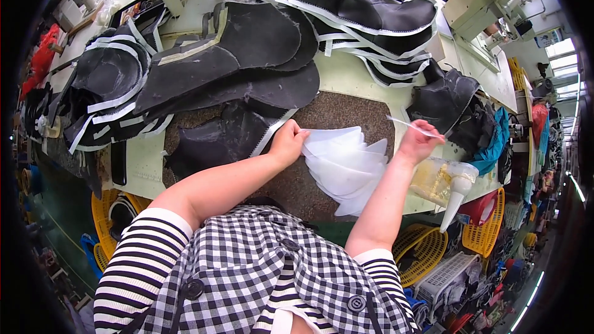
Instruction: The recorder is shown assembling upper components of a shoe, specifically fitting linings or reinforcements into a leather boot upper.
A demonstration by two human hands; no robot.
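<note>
A fan of overlapping, translucent white sheets [346, 164] with curved edges lies on a brown speckled mat [365, 111]. At its upper left corner, my left hand [289, 142] pinches the stack between closed fingers. Beyond the fan's right side, my right hand [421, 142] is raised with its fingers closed on a thin white strip [405, 124]. Whether that strip is a sheet seen edge-on, I cannot tell. Next to my left hand lies a black shaped piece [229, 139] with a white toothed edge. By my right wrist, a clear bottle [433, 182] with yellowish residue and a white nozzle lies on its side.
Black pieces [253, 34] with white edging are heaped at the left and back [371, 12]. Another dark bundle [445, 102] sits at the right, near teal cloth [492, 142]. A sewing machine [476, 9] stands at far right. Yellow baskets [421, 253] are below the table edge.
</note>
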